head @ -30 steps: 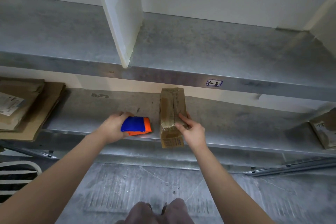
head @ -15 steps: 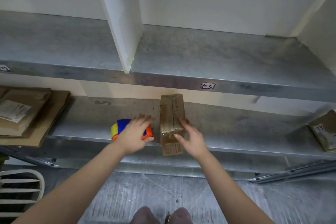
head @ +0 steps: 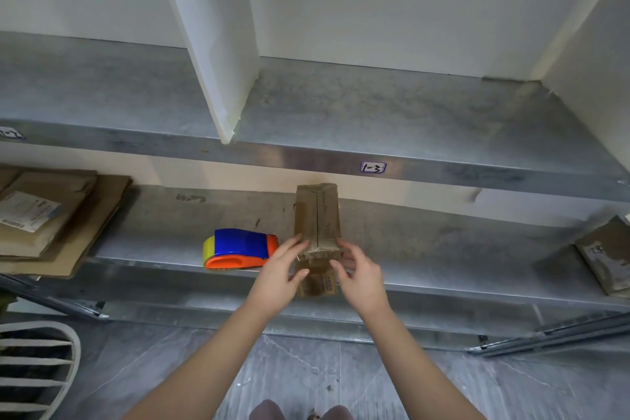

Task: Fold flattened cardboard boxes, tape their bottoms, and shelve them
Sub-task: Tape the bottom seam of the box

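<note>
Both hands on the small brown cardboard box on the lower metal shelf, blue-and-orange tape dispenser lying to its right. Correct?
Not quite: the head view shows the blue-and-orange plastic tape dispenser lying to the left of the small brown cardboard box, not its right. The rest holds: left hand and right hand both grip that box on the lower grey metal shelf.

box point(head: 317, 220): brown cardboard, glossy tape | shelf point(head: 426, 251): dull scuffed metal | tape dispenser point(head: 240, 248): glossy plastic

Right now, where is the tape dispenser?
In the head view the tape dispenser lies near the front edge of the lower shelf, just left of the left hand and the cardboard box it grips.
</note>
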### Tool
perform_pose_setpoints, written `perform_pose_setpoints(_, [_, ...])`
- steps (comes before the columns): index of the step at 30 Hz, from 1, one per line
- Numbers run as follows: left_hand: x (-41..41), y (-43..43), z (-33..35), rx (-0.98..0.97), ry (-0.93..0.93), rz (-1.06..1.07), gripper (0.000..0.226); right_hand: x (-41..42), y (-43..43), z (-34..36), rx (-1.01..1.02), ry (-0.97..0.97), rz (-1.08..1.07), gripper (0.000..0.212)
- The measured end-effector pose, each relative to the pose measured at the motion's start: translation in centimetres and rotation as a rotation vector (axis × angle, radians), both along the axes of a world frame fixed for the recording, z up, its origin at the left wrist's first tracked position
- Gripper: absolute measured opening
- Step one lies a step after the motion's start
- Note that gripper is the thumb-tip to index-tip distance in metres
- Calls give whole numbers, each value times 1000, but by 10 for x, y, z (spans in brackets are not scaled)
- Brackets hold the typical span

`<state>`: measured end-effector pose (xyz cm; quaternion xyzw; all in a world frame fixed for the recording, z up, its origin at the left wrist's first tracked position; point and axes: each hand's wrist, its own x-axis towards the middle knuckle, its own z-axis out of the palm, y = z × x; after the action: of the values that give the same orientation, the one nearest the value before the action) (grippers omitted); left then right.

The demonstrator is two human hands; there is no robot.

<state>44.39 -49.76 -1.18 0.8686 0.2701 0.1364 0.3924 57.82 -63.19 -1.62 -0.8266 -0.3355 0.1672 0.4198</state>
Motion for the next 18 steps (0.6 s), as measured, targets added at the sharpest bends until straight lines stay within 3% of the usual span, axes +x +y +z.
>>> perform_pose_setpoints(5, [7, 9, -4, -53, -79, 82, 40, 8, 10, 1, -36, 20, -66, 34])
perform_pose_setpoints(11, [23, 8, -4, 237, -38, 128, 19, 3, 20, -2, -89, -98, -83, 27])
perform_pose_setpoints(14, [22, 12, -1, 189, -8, 100, 26, 11, 16, 2, -107, -13, -12, 36])
perform_pose_setpoints(18, [5, 48, 19, -25, 148, -188, 52, 37, 7, 15, -192, 13, 169, 43])
